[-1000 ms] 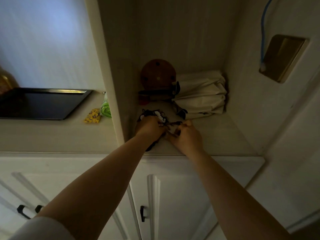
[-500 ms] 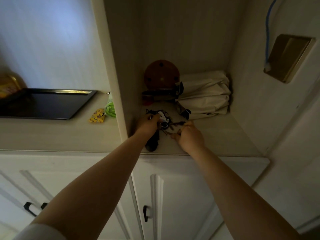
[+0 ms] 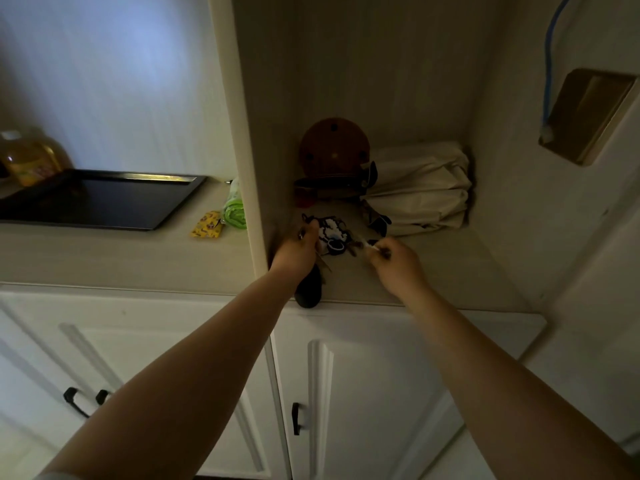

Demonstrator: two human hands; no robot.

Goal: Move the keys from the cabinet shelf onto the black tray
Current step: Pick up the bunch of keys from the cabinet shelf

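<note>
One tangled bunch of dark metal keys with a black-and-white charm [image 3: 333,233] stretches left-right near the cabinet shelf's [image 3: 450,271] front edge; left hand [image 3: 296,252] and right hand [image 3: 398,259] each pinch an end, seemingly.

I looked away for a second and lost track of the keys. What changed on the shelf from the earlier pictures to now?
The right hand and left hand have drawn apart, spreading the keys between them; each grips one end. A dark fob now shows under the left wrist. The bunch remains on the cabinet shelf; the black tray, brown disc and cream bag kept their places.
</note>
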